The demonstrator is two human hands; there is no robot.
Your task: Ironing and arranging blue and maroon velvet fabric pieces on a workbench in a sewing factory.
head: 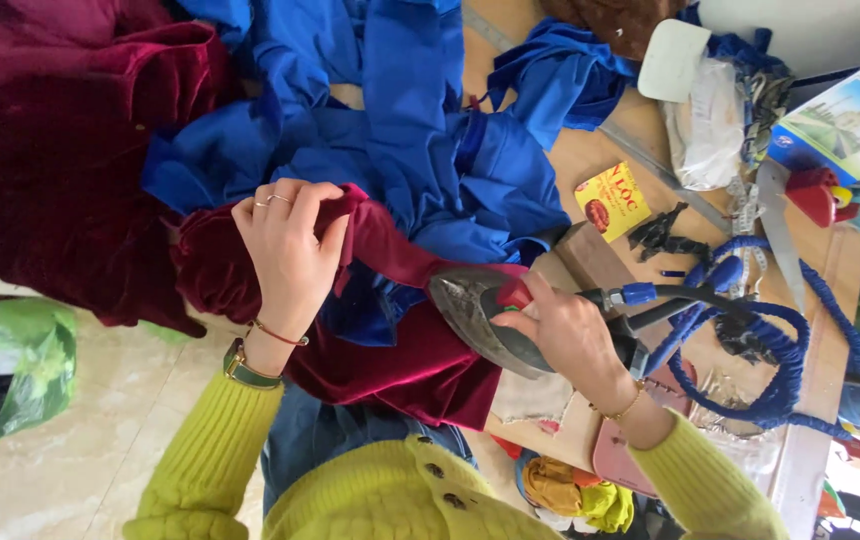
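My left hand grips a fold of dark red velvet cloth and holds it taut over the table edge. My right hand is closed around the handle of a grey steam iron, whose soleplate rests tilted on the same velvet piece. A blue braided hose runs from the iron's back end in loops to the right. Both arms wear yellow-green knit sleeves.
A heap of blue fabric lies beyond the velvet, and more dark red velvet is piled at the left. The wooden table carries a yellow packet, a calendar, scissors and plastic bags. A green bag sits on the floor.
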